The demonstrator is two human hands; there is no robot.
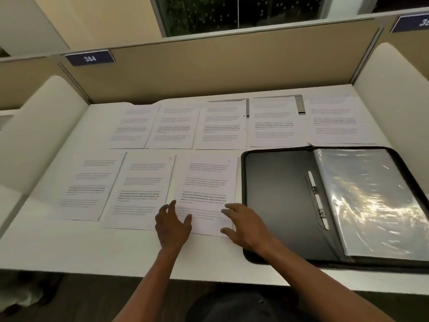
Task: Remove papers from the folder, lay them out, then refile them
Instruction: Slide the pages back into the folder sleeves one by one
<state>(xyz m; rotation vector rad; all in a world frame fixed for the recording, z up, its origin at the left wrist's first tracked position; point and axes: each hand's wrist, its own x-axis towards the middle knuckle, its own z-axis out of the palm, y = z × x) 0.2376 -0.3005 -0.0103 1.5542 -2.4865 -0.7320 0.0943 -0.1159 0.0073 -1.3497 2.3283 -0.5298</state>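
I have both hands down on the near edge of the closest sheet (pixel 206 194): my left hand (pixel 173 226) rests with fingers spread on its lower left corner, my right hand (pixel 246 225) lies with straight fingers on its lower right edge, neither pinching anything. From this flat press I judge the main risk to be sliding: any push left would ride this sheet over the middle sheet (pixel 139 190) touching it just left of my left hand, and a push right would run it against the folder (pixel 278 201) lying open just right of my right hand. Lifting one corner only could crease it. Beyond my fingers the far row of papers (pixel 232 123) lies edge to edge on the desk (pixel 69 247), so a draught or sleeve could shuffle their order before refiling into the clear sleeves (pixel 376 201).
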